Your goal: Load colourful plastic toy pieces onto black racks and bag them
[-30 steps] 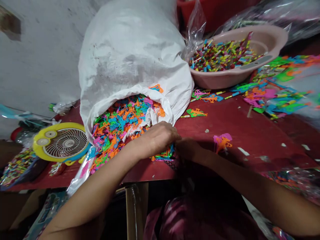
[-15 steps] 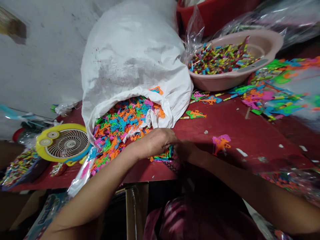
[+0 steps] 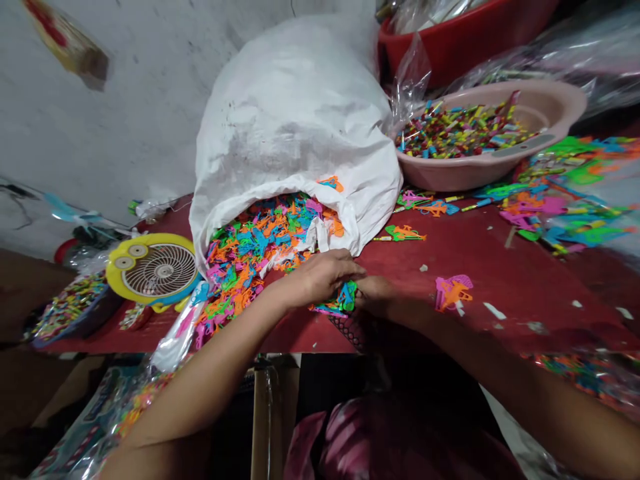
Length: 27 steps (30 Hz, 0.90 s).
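A big white sack [image 3: 295,127] lies on its side on the red table [image 3: 500,267], spilling small bright plastic toy pieces [image 3: 260,247]. My left hand [image 3: 323,277] is curled over a small stack of these pieces [image 3: 340,300] at the table's front edge. My right hand [image 3: 377,297] meets it from the right, fingers closed on the same stack. A dark mesh piece [image 3: 350,330] shows just below the hands.
A pink basin [image 3: 565,107] of coloured sticks stands at the back right, a red tub [image 3: 465,40] behind it. More toy pieces [image 3: 555,200] lie at the right, and one pink and orange piece [image 3: 453,292] near my right hand. A yellow fan [image 3: 153,270] sits left.
The view has shifted so that everything sits further right in the frame. Both hands stay together on the stack at the table edge, and more of the stack shows between them now.
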Available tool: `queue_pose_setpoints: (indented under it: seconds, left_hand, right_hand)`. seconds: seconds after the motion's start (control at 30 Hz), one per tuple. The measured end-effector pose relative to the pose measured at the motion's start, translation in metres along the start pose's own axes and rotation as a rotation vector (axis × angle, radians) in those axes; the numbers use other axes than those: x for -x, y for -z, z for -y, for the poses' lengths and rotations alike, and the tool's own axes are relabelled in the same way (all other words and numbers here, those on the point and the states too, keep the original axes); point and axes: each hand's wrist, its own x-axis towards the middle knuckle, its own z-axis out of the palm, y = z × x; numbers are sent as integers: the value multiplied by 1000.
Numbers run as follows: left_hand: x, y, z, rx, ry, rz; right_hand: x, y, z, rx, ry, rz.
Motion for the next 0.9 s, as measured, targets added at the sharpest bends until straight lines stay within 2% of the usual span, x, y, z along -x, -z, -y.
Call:
queue_pose_setpoints:
  seconds: [0.13, 0.3, 0.37, 0.43, 0.5, 0.57, 0.73, 0.9]
  left_hand:
    - [2, -2, -3, 1, -2, -25]
    - [4, -7, -5, 13, -12, -84]
    - [7, -8, -9, 30, -11, -172]
    - [11, -10, -14, 56, 9, -321]
    - [16, -17, -18, 96, 43, -475]
    - [20, -28, -21, 122, 87, -548]
    - [26, -53, -22, -33, 237, -473]
    - [24, -53, -20, -162, 287, -416]
  right_hand:
    - [5, 12, 0, -104, 109, 140]
    - [8, 18, 5, -142, 162, 132]
    - [7, 20, 7, -150, 137, 75]
    - [6, 22, 7, -163, 115, 5]
    - [7, 23, 6, -172, 104, -44]
    - [8, 22, 4, -172, 97, -59]
    - [14, 15, 7, -174, 77, -59]
    - [16, 15, 14, -296, -47, -43]
